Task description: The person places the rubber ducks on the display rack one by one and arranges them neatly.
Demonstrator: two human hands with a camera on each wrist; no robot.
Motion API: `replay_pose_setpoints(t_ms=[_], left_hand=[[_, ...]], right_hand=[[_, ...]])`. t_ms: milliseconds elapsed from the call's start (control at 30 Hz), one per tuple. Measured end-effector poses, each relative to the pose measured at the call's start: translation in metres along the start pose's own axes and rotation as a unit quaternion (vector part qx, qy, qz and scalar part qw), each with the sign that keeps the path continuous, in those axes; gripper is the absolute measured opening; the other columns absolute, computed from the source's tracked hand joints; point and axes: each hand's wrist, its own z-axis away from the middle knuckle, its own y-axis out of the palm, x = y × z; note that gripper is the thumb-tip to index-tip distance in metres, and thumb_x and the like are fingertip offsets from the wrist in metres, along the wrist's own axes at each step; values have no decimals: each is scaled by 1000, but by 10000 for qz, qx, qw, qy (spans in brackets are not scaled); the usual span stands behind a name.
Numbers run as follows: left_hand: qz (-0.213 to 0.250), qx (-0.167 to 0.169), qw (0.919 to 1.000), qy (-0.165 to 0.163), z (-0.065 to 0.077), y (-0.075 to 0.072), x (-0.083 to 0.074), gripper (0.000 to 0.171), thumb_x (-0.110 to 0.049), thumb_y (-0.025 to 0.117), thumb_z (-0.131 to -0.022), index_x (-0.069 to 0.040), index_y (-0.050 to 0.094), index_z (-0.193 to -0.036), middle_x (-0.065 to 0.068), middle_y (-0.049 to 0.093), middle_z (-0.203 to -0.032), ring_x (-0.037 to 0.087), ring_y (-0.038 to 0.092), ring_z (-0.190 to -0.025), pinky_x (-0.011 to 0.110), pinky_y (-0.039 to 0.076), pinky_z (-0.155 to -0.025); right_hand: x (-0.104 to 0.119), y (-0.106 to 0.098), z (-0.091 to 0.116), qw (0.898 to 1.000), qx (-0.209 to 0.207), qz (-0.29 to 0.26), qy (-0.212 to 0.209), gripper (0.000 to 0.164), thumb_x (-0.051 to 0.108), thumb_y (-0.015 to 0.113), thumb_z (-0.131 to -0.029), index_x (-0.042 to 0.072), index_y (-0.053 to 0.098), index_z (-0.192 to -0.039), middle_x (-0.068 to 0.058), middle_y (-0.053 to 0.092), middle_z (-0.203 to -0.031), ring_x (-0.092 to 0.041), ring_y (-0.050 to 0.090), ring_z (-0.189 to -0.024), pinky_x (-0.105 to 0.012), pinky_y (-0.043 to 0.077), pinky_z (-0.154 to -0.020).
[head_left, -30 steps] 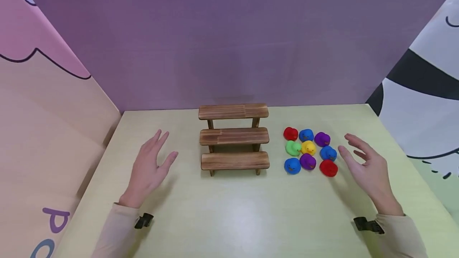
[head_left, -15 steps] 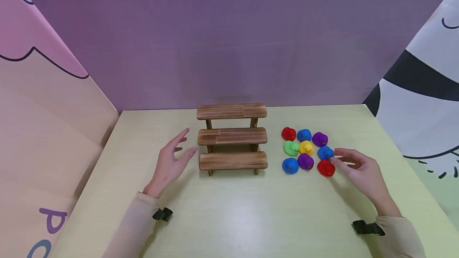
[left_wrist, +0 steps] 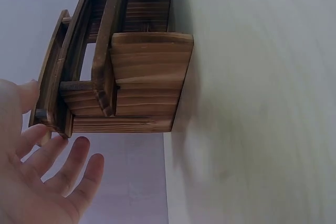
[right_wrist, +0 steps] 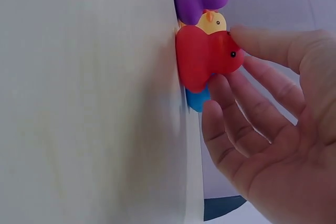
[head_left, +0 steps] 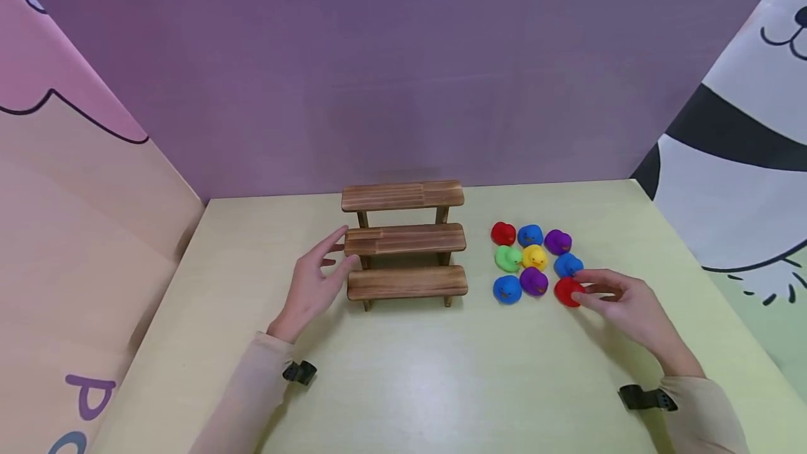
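A brown wooden three-tier step rack (head_left: pixel 406 282) stands in the middle of the table. At its left end is my left hand (head_left: pixel 312 293), fingers extended and spread. Thumb and fingertips lie about the ends of the upper tiers (left_wrist: pixel 50 72); whether they touch the wood is unclear. To the right, my right hand (head_left: pixel 630 307) pinches the head of a red rubber duck (right_wrist: pixel 202 56) between thumb and fingers. The duck still rests on the table. Just behind it sits a blue duck (head_left: pixel 568 264), and a purple duck (head_left: pixel 534 281) is to its left.
More rubber ducks sit close together right of the rack: a red one (head_left: pixel 503 233), blue ones (head_left: pixel 507 289), a green one (head_left: pixel 508 258), a yellow one (head_left: pixel 534 258) and a purple one (head_left: pixel 558 242). A purple wall (head_left: pixel 403 76) rises behind the table (head_left: pixel 416 384).
My left hand has moved right, up to the rack's left end. My right hand has come left and down onto the front red duck and closed on its head.
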Motion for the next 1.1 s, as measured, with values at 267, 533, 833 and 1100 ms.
replay_pose_setpoints(t_ms=[267,533,833,1100], left_hand=[[-163,74,9998,68,-3,3,8,53,-19,73,-102,-13,59,-153,8,63,-154,30,67,-126,50,58,-100],[-116,92,9998,106,-4,2,11,50,-19,74,-101,-10,63,-149,9,63,-154,32,72,-115,55,60,-97],[-165,140,9997,128,-10,0,12,48,-23,74,-102,-13,65,-148,3,65,-152,29,76,-105,52,61,-95],[-142,116,9998,121,-11,0,13,48,-24,75,-102,-14,65,-148,3,66,-151,28,76,-104,52,61,-93]], right_hand=[[-4,3,1,9996,250,-112,10,42,18,80,-98,1,70,-135,-24,72,-133,10,66,-93,-15,58,-78],[-1,2,1,9994,320,-59,83,42,20,81,-97,-2,72,-132,-27,73,-131,6,71,-89,-14,58,-78],[6,-4,-5,9992,269,302,53,39,23,80,-97,1,75,-129,-24,74,-129,-26,76,-103,-14,56,-77],[28,-17,-18,9991,374,215,43,44,29,78,-99,3,73,-135,-22,74,-132,-13,76,-98,-17,57,-78]])
